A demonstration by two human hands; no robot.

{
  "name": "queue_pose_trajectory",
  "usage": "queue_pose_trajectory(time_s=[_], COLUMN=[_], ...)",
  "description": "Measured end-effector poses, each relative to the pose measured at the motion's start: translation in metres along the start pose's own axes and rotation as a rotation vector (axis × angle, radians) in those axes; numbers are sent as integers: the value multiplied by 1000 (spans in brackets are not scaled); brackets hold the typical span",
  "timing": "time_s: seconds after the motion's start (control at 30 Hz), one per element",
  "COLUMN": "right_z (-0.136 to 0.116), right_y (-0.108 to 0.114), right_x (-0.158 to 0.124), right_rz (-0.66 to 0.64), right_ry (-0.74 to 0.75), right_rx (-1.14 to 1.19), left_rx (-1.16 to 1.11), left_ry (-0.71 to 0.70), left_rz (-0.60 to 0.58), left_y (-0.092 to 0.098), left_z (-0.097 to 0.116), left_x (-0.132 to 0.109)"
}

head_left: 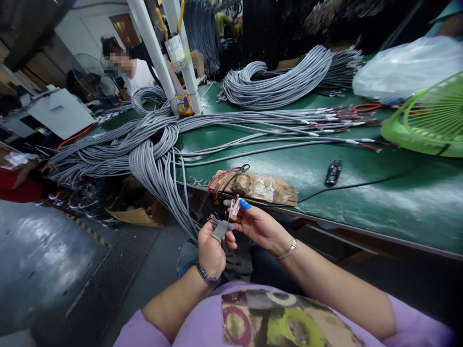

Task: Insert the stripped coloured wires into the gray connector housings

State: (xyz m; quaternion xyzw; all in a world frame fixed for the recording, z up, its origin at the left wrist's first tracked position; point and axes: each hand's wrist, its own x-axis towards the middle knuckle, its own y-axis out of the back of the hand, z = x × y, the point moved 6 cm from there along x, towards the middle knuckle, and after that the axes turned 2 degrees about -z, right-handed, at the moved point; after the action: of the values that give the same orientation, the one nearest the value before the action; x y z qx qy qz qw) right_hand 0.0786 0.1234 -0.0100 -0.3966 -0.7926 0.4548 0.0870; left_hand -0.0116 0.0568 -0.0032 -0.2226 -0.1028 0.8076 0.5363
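Observation:
My left hand (213,248) is closed around the end of a grey cable, with a grey covering on its thumb or finger. Thin coloured wires (213,220) fan out of that cable end. Close beside it, my right hand (258,225) pinches a small pink-and-white tool (234,208), whose exact kind I cannot make out. A blue wrap covers one fingertip of this hand. One orange wire runs between the two hands. Both hands are in front of the table edge, above my lap.
Long grey cables (152,149) drape over the green table (379,202). A taped wooden block (267,188) with wires lies at the edge, near a black snipper-like tool (333,172). A green fan (430,118) and a plastic bag (408,70) stand right. A person (139,74) is behind.

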Motion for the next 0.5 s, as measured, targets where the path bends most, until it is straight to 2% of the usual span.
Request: queue_pose_trajectory(time_s=[0.23, 0.5], right_z=[0, 0], right_y=[4, 3], right_x=[3, 3], right_rz=[49, 49], right_ry=[31, 65], right_rx=[17, -5], left_rx=[-61, -79], left_ry=[84, 149], left_rz=[-15, -23], left_y=[-2, -5], left_z=[-5, -9], left_x=[-2, -1])
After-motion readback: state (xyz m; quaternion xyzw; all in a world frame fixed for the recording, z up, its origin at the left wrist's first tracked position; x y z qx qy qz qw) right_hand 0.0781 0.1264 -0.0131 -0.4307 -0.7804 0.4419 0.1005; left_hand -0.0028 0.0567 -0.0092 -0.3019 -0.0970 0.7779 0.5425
